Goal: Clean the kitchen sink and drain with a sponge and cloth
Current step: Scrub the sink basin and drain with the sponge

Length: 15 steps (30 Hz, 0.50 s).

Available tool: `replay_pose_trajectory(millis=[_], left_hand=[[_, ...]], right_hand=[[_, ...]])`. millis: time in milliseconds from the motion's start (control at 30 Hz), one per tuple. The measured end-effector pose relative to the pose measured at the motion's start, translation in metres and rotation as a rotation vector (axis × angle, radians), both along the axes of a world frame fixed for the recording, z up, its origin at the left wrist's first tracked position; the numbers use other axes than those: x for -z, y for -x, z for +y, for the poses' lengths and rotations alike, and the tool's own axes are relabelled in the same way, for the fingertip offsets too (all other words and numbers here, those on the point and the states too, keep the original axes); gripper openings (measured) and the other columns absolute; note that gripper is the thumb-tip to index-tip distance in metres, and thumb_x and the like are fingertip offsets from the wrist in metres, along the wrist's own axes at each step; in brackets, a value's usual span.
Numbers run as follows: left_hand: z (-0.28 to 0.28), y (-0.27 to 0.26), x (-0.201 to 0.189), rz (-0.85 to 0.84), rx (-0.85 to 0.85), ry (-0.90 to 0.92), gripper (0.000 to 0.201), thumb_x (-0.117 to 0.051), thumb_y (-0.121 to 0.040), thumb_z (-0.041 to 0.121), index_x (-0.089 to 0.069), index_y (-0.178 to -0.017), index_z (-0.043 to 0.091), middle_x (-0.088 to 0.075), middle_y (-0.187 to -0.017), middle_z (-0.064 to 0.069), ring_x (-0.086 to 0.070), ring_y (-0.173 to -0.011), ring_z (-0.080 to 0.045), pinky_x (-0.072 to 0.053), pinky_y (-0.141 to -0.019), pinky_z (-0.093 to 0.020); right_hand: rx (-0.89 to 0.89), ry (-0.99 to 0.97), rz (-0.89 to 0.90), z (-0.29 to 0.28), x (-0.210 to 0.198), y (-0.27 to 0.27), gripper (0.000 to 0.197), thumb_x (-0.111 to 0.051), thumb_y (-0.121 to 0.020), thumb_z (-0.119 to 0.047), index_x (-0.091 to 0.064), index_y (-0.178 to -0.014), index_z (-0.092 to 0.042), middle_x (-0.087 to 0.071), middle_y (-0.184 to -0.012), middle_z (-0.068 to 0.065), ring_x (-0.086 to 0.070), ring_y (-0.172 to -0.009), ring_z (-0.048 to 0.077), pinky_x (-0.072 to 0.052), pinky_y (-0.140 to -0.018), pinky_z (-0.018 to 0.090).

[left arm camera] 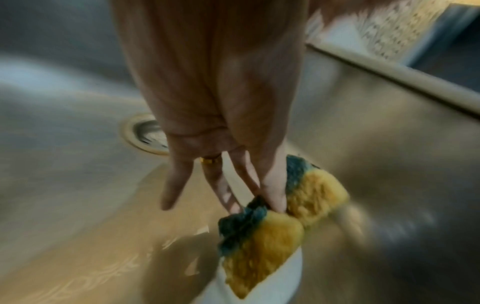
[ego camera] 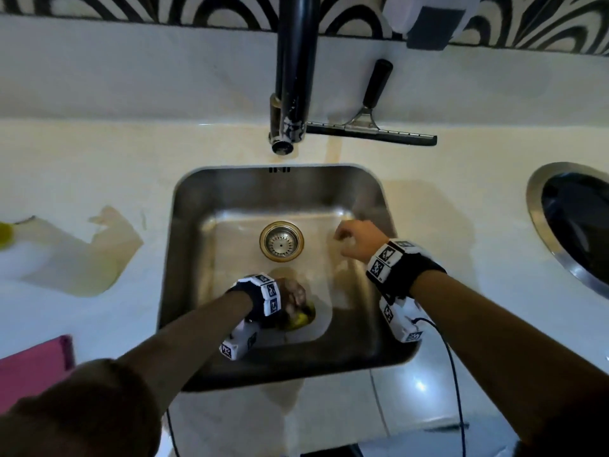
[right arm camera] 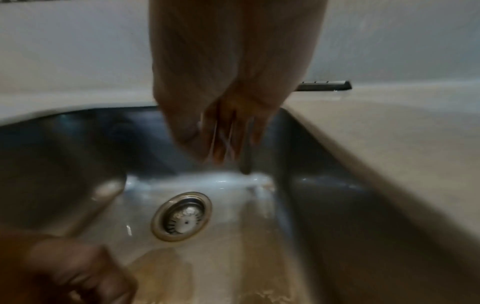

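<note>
A steel sink (ego camera: pixel 184 258) with a round drain strainer (ego camera: pixel 281 240) fills the middle of the head view. My left hand (ego camera: pixel 296 301) is down at the near part of the sink floor and pinches a folded yellow sponge (left arm camera: pixel 259 257) with a green scouring side between thumb and fingers. The sponge (ego camera: pixel 301 316) touches the wet floor just in front of the drain (left arm camera: pixel 145 133). My right hand (ego camera: pixel 346 237) hangs over the right side of the basin, fingers (right arm camera: pixel 226 139) pointing down, blurred, holding nothing. The drain (right arm camera: pixel 182 216) lies below and left of it.
A black faucet (ego camera: pixel 293 77) reaches over the back rim, with a squeegee (ego camera: pixel 372 127) lying beside it. A round steel-rimmed opening (ego camera: pixel 576 219) sits in the counter at right. A pink flat item (ego camera: pixel 33 367) and something yellow (ego camera: pixel 5 235) are at the left edge.
</note>
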<state>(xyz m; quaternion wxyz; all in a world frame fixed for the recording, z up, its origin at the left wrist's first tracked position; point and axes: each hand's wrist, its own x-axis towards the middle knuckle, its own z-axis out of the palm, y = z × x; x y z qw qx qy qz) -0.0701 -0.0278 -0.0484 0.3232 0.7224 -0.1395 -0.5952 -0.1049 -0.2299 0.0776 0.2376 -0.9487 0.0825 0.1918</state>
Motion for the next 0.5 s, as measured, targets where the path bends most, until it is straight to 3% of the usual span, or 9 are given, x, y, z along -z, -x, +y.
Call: replay_pose_trajectory(millis=[33,67,100,167,200,300,367,433,500], left_hand=[[0.006,-0.005,-0.009,0.001,-0.05,-0.018,0.038,-0.05,-0.09,0.008,-0.068,-0.056,0.009,-0.065,-0.056,-0.007,-0.063,-0.054,-0.022,-0.047,-0.058,-0.026],[0.01,-0.011,-0.014,-0.117,-0.019,-0.048,0.034,-0.052,-0.085,0.01,-0.066,-0.055,0.01,-0.064,-0.056,-0.008,-0.06,-0.057,-0.027,-0.044,-0.059,-0.026],[0.015,-0.019,-0.017,-0.1,-0.038,-0.086,0.024,-0.056,-0.08,0.012,-0.066,-0.058,0.014,-0.066,-0.065,-0.01,-0.06,-0.069,-0.031,-0.045,-0.063,-0.029],[0.019,-0.033,-0.024,-0.013,-0.011,-0.148,0.012,-0.06,-0.081,0.009,-0.065,-0.08,0.02,-0.066,-0.093,-0.011,-0.059,-0.09,-0.032,-0.052,-0.076,-0.037],[0.02,-0.029,-0.051,-0.05,0.058,-0.15,0.017,-0.06,-0.085,0.004,-0.06,-0.094,0.018,-0.063,-0.102,-0.011,-0.059,-0.091,-0.029,-0.055,-0.077,-0.036],[0.024,-0.028,-0.088,-0.006,0.112,-0.026,0.039,-0.059,-0.087,-0.004,-0.048,-0.123,0.007,-0.057,-0.098,-0.009,-0.059,-0.074,-0.019,-0.054,-0.046,-0.02],[0.028,-0.027,-0.094,-0.001,0.119,-0.005,0.038,-0.063,-0.085,-0.002,-0.051,-0.121,0.0,-0.057,-0.099,-0.011,-0.059,-0.074,-0.019,-0.058,-0.049,-0.026],[0.032,-0.026,-0.093,-0.016,0.113,-0.017,0.026,-0.068,-0.083,0.001,-0.054,-0.105,0.004,-0.056,-0.101,-0.012,-0.059,-0.079,-0.023,-0.058,-0.061,-0.034],[0.034,-0.026,-0.092,-0.022,0.113,-0.013,0.019,-0.067,-0.084,0.002,-0.053,-0.094,0.01,-0.055,-0.101,-0.011,-0.057,-0.082,-0.021,-0.057,-0.067,-0.034]], right_hand=[[-0.023,-0.076,0.113,0.013,0.005,0.0,0.037,-0.074,-0.074,-0.01,-0.062,-0.109,-0.005,-0.06,-0.099,0.006,-0.058,-0.095,0.019,-0.048,-0.089,0.03],[-0.051,-0.116,0.209,0.026,0.01,-0.001,0.045,-0.079,-0.07,-0.015,-0.061,-0.109,-0.006,-0.059,-0.096,0.003,-0.056,-0.091,0.018,-0.049,-0.088,0.033],[-0.076,-0.134,0.277,0.037,0.015,-0.001,0.05,-0.083,-0.067,-0.022,-0.06,-0.109,-0.008,-0.057,-0.096,0.002,-0.055,-0.091,0.017,-0.049,-0.087,0.035],[-0.096,-0.142,0.35,0.058,0.026,-0.001,0.05,-0.085,-0.061,-0.035,-0.057,-0.099,-0.018,-0.056,-0.099,-0.002,-0.053,-0.093,0.017,-0.045,-0.081,0.032],[-0.091,-0.155,0.36,0.066,0.03,-0.001,0.048,-0.086,-0.06,-0.038,-0.055,-0.093,-0.022,-0.056,-0.1,-0.003,-0.053,-0.093,0.017,-0.044,-0.078,0.03],[-0.073,-0.176,0.306,0.083,0.036,-0.002,0.041,-0.085,-0.063,-0.031,-0.046,-0.075,-0.026,-0.056,-0.103,-0.003,-0.053,-0.095,0.018,-0.043,-0.081,0.03],[-0.107,-0.148,0.283,0.088,0.034,-0.004,0.044,-0.085,-0.063,-0.026,-0.041,-0.066,-0.026,-0.056,-0.097,-0.002,-0.051,-0.091,0.018,-0.043,-0.081,0.028],[-0.143,-0.123,0.308,0.091,0.032,-0.008,0.048,-0.087,-0.058,-0.027,-0.04,-0.062,-0.025,-0.056,-0.084,-0.005,-0.053,-0.083,0.018,-0.046,-0.077,0.029],[-0.163,-0.108,0.363,0.092,0.032,-0.01,0.05,-0.089,-0.053,-0.03,-0.041,-0.064,-0.024,-0.06,-0.08,-0.003,-0.058,-0.074,0.018,-0.052,-0.077,0.036]])
